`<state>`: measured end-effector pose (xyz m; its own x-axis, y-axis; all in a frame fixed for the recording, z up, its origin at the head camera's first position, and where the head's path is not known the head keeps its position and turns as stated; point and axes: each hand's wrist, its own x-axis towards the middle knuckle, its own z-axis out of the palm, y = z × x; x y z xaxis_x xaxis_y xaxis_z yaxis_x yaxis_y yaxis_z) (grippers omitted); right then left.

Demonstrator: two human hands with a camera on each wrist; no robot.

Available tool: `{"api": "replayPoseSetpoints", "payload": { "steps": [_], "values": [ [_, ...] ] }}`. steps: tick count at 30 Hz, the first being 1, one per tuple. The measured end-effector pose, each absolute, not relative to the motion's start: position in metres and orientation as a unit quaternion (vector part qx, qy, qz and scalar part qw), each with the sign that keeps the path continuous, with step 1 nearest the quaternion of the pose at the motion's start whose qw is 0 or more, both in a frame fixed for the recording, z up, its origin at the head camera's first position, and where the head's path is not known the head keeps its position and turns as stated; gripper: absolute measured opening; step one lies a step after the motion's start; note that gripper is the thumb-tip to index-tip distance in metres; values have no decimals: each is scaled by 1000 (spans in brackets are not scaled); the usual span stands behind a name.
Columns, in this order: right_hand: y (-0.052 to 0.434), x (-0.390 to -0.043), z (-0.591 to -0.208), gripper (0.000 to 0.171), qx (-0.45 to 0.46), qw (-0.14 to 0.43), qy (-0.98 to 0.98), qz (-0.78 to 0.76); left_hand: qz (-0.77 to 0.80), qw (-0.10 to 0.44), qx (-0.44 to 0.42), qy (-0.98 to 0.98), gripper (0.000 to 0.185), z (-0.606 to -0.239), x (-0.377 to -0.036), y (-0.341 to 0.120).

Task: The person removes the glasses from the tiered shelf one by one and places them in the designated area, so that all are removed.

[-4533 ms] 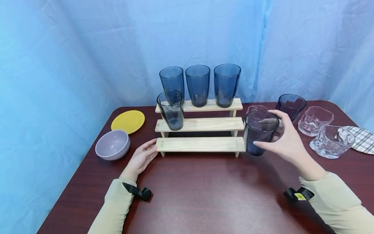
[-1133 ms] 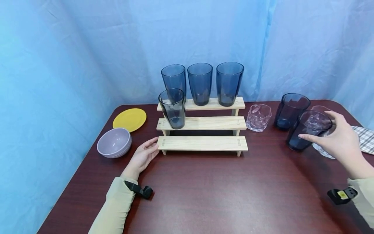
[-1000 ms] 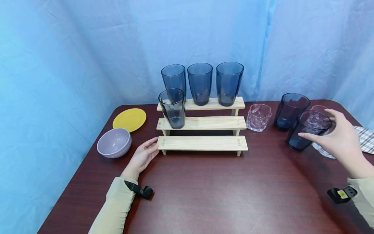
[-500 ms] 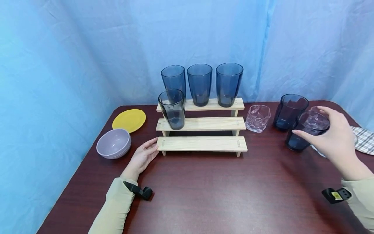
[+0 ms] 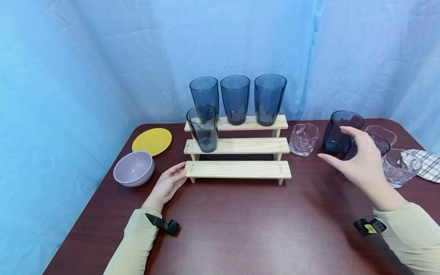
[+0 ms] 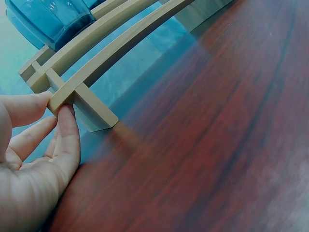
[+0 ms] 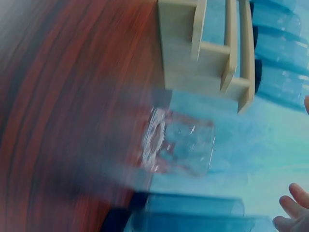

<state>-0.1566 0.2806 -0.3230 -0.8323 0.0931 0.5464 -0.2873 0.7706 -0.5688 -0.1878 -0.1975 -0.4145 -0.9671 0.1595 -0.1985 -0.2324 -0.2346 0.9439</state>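
Observation:
A three-step wooden rack (image 5: pixel 237 169) stands mid-table. Three tall dark blue tumblers (image 5: pixel 235 99) line its top step, and one more (image 5: pixel 203 128) stands at the left of the middle step. My left hand (image 5: pixel 170 182) rests on the table, its straight fingers (image 6: pixel 65 135) touching the left end of the lowest step (image 6: pixel 120 50). My right hand (image 5: pixel 357 160) hovers open, fingers spread, in front of a short dark blue glass (image 5: pixel 383 143) that stands on the table, mostly hidden behind it. A second short dark glass (image 5: pixel 340 128) stands just behind.
A clear faceted glass (image 5: pixel 304 139) sits right of the rack. Two more clear glasses (image 5: pixel 400 168) and a plaid cloth (image 5: pixel 429 164) lie at the far right. A yellow plate (image 5: pixel 152 140) and a lilac bowl (image 5: pixel 133 168) are on the left.
My right hand carried the short dark glass from beside the rack to the right, set it on the table, let go and drew back leftward. The left hand has not moved.

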Motion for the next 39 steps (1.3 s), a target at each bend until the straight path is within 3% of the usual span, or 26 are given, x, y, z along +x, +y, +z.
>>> {"api": "replayPoseSetpoints", "payload": {
  "steps": [13, 39],
  "values": [
    [234, -168, -327, 82, 109, 258, -878, 389, 781, 132, -48, 608, 53, -414, -188, -196],
    [111, -205, -323, 99, 164, 56, -832, 527, 779, 131, -48, 612, 54, -412, -188, -197]
  ]
}}
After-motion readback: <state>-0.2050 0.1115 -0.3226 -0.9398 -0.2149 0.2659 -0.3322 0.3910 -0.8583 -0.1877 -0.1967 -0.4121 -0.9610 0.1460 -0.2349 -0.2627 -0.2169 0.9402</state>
